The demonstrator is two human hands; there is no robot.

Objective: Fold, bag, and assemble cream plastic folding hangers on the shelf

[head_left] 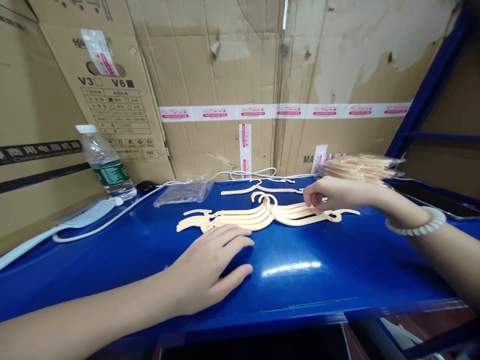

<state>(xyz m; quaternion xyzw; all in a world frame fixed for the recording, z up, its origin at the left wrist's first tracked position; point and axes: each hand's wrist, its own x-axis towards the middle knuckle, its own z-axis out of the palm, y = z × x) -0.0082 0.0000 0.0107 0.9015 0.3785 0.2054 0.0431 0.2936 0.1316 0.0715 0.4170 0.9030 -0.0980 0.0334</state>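
Note:
Several cream plastic clothes hangers [243,219] lie in an overlapping stack on the blue table [300,295], hooks pointing to the back. My left hand [210,265] rests just in front of the stack's left half, fingers stretched out and thumb apart. Its fingertips reach the stack's front edge; whether they touch is unclear. Over the right arms of the stack, my right hand [333,192] has its fingers curled down and close together. What they hold, if anything, is hidden. Behind the stack lies a single hanger [240,191], its right end close to my right fingers.
At the back right is a plastic-wrapped bundle of hangers [356,167], near a dark flat device [438,197]. On the left are a water bottle [108,167], a hairbrush [86,216], a white cable [112,222] and a clear plastic bag [183,191]. Cardboard [217,75] walls the back.

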